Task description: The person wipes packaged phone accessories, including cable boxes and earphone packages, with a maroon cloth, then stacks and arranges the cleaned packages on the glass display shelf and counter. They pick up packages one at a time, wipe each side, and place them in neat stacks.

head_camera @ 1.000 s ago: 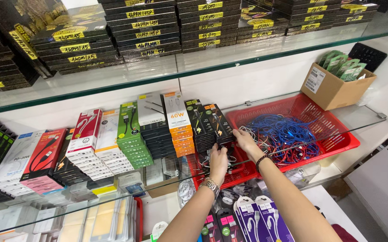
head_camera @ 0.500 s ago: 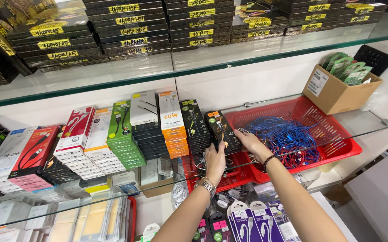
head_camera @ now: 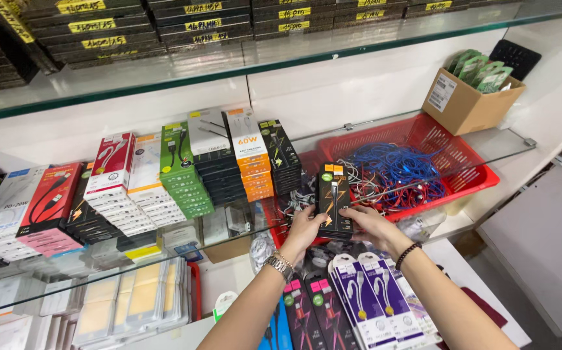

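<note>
The glass shelf (head_camera: 495,152) carries everything at this level, and its front edge is bare, so anything nudged forward has nothing to stop it; the red basket (head_camera: 472,170) sits on it at the right, heaped with a tangle of blue cables (head_camera: 401,170), and its near rim lies just behind the hands; to the left stand rows of cable boxes (head_camera: 183,172) in leaning stacks, packed side by side, so a bump to one could tip its neighbours.

A stack of black boxes (head_camera: 334,199) stands between the two hands at the basket's left corner, its top face tilted toward the camera; the left hand (head_camera: 305,230) presses its left side with fingers curled around it, and the right hand (head_camera: 366,223) holds the lower right, both closed on the stack rather than spread.

The likely trouble is the stack shearing, since only the sides are squeezed and the loose boxes within could slide out; the cables may also snag its back edge, though whether they touch it is hard to tell from here.
</note>
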Action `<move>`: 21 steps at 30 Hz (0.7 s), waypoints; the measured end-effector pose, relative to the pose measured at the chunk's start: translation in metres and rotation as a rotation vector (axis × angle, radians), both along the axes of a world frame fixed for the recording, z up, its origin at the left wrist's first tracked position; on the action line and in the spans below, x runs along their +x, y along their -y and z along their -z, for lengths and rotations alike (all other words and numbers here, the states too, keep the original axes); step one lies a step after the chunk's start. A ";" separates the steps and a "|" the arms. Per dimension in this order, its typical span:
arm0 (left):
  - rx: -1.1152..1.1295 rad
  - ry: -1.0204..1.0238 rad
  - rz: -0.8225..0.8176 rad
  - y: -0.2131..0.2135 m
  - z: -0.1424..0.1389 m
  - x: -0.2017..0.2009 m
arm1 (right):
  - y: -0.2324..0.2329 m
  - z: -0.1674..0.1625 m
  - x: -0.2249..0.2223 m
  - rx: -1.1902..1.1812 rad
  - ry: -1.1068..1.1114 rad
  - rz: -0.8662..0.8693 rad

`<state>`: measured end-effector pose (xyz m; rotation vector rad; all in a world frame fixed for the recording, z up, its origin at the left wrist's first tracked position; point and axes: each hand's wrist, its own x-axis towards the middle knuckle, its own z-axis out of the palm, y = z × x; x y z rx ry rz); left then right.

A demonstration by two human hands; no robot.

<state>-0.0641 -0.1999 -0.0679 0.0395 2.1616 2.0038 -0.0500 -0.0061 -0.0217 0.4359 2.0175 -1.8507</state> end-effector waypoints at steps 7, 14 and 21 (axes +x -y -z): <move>0.226 0.012 0.133 0.086 0.017 0.084 | 0.065 0.007 0.100 0.056 -0.091 -0.064; 0.044 0.253 0.182 0.216 -0.019 0.171 | 0.174 0.010 0.161 0.177 -0.172 -0.298; 0.154 0.493 -0.004 0.305 0.025 0.227 | 0.271 0.078 0.177 0.265 -0.168 -0.516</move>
